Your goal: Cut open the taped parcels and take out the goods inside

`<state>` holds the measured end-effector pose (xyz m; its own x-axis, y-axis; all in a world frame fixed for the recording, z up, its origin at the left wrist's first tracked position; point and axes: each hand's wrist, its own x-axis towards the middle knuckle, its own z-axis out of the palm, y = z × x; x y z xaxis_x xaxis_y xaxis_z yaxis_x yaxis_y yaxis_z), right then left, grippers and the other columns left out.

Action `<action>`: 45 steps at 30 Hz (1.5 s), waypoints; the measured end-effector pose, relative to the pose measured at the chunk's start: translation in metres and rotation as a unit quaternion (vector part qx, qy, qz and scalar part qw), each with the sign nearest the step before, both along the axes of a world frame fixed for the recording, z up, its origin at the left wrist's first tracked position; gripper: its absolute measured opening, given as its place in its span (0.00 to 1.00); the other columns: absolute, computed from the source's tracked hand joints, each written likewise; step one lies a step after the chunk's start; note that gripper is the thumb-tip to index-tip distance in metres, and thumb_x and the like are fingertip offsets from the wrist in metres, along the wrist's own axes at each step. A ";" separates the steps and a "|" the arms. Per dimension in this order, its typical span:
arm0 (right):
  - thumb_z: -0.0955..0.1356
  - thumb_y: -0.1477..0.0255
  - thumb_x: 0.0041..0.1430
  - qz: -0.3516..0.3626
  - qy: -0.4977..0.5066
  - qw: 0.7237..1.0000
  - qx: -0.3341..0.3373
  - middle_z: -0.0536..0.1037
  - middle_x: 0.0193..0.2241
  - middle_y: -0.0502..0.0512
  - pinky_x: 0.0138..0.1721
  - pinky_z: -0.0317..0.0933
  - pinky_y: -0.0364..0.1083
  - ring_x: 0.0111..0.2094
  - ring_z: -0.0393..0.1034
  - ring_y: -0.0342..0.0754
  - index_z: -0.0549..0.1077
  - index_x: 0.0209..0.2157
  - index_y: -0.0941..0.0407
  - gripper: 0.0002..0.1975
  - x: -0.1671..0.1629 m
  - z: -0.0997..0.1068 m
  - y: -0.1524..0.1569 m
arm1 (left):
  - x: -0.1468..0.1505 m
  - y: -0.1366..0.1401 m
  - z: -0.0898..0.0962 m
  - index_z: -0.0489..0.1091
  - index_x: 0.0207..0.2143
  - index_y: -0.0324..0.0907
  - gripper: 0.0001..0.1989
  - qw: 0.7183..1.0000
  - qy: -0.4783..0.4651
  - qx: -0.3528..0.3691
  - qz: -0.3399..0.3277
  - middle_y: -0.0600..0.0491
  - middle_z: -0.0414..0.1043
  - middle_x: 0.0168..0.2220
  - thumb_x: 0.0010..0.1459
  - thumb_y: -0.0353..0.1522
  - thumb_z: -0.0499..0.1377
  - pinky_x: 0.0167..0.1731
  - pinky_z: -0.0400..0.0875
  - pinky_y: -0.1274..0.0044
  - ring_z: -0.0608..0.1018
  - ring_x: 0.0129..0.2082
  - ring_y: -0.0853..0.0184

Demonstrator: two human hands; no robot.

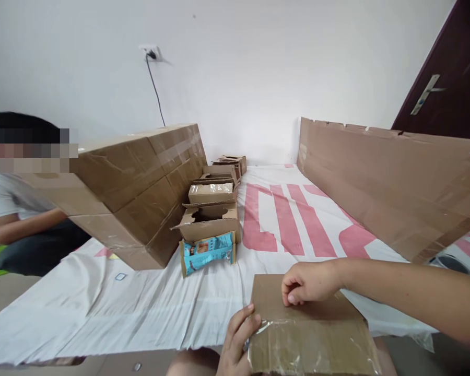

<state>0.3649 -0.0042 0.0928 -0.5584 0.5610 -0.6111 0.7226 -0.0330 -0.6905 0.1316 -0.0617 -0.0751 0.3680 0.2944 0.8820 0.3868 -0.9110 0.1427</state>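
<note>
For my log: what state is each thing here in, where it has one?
Near box: taped, contents hidden
Left hand: against near box's left edge
Right hand: curled over near box's top
Blue packet: tilted, apparently sealed
Box behind packet: open
Plug: in socket
Cardboard panel: upright
Cloth: spread, wrinkled
Door: open or shut, cannot tell

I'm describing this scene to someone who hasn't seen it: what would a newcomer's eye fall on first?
Probably the bright blue packet, left of centre, at the near end of the row of small cardboard boxes. Next, perhaps, the large pink markings across the white cloth behind it. Then the taped cardboard box at the lower front, with the left hand at its side and the right hand over its top.
</note>
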 end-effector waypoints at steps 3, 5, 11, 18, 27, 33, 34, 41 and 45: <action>0.63 0.80 0.57 -0.033 -0.020 0.999 -0.002 0.70 0.26 0.47 0.28 0.57 0.38 0.25 0.63 0.37 0.77 0.36 0.60 0.10 -0.001 0.000 -0.009 | 0.000 -0.001 0.002 0.66 0.36 0.41 0.17 1.000 0.000 0.000 0.006 0.43 0.65 0.49 0.66 0.41 0.44 0.44 0.75 0.62 0.68 0.55 0.51; 0.61 0.80 0.58 -0.049 -0.023 0.998 -0.002 0.69 0.25 0.47 0.27 0.57 0.38 0.24 0.62 0.37 0.77 0.35 0.61 0.12 -0.001 -0.001 -0.014 | -0.001 -0.001 0.002 0.66 0.37 0.42 0.17 1.000 0.007 -0.001 0.005 0.44 0.66 0.47 0.66 0.42 0.44 0.42 0.75 0.63 0.69 0.54 0.53; 0.61 0.80 0.56 -0.076 -0.034 0.996 0.013 0.69 0.24 0.47 0.24 0.54 0.37 0.22 0.60 0.37 0.77 0.35 0.60 0.13 -0.004 -0.007 -0.023 | 0.000 -0.006 -0.002 0.66 0.39 0.44 0.17 0.999 -0.015 -0.040 0.022 0.46 0.69 0.43 0.64 0.45 0.46 0.41 0.75 0.64 0.72 0.50 0.55; 0.63 0.77 0.56 -0.088 -0.042 0.995 0.032 0.71 0.24 0.48 0.23 0.52 0.37 0.22 0.59 0.37 0.78 0.33 0.59 0.11 -0.005 -0.004 -0.029 | 0.011 -0.014 0.011 0.66 0.36 0.42 0.18 0.997 -0.038 -0.059 0.038 0.45 0.68 0.42 0.66 0.41 0.42 0.40 0.75 0.63 0.71 0.49 0.55; 0.64 0.71 0.54 -0.067 -0.101 0.988 0.100 0.80 0.29 0.50 0.23 0.53 0.39 0.26 0.68 0.42 0.80 0.34 0.53 0.11 -0.005 -0.013 -0.039 | 0.010 -0.010 0.017 0.66 0.35 0.41 0.12 0.998 -0.013 -0.012 0.056 0.44 0.67 0.42 0.65 0.37 0.47 0.38 0.75 0.64 0.71 0.47 0.55; 0.67 0.77 0.53 0.036 -0.036 0.963 0.263 0.80 0.35 0.53 0.35 0.60 0.41 0.35 0.71 0.45 0.77 0.39 0.55 0.12 0.001 0.009 -0.037 | 0.008 -0.005 0.035 0.66 0.33 0.40 0.03 0.999 0.016 0.002 0.027 0.44 0.68 0.42 0.54 0.26 0.56 0.38 0.76 0.67 0.72 0.47 0.57; 0.68 0.77 0.54 0.083 -0.015 0.953 0.290 0.80 0.36 0.53 0.38 0.61 0.42 0.36 0.72 0.46 0.76 0.41 0.55 0.12 0.002 0.012 -0.037 | 0.008 -0.004 0.037 0.66 0.33 0.40 0.05 1.000 0.009 0.002 0.027 0.44 0.68 0.42 0.52 0.25 0.55 0.38 0.76 0.67 0.72 0.47 0.57; 0.57 0.75 0.66 0.333 -0.021 0.762 0.555 0.78 0.31 0.58 0.33 0.56 0.48 0.31 0.67 0.48 0.74 0.38 0.57 0.14 0.013 0.009 -0.044 | 0.011 -0.002 0.032 0.66 0.37 0.42 0.11 0.999 0.006 -0.027 0.037 0.45 0.69 0.42 0.49 0.25 0.56 0.38 0.75 0.66 0.71 0.47 0.57; 0.55 0.76 0.66 0.379 -0.014 0.703 0.601 0.77 0.28 0.57 0.28 0.51 0.48 0.28 0.64 0.47 0.73 0.36 0.55 0.17 0.009 0.000 -0.045 | 0.013 -0.002 0.038 0.66 0.38 0.42 0.12 0.998 0.014 -0.037 0.047 0.45 0.68 0.42 0.49 0.24 0.57 0.39 0.76 0.66 0.71 0.47 0.57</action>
<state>0.3737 -0.0490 0.0926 -0.9727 0.2294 0.0337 0.2319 0.9647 0.1248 0.1442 -0.0639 -0.0375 0.3603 0.3930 0.8460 0.4753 -0.8577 0.1960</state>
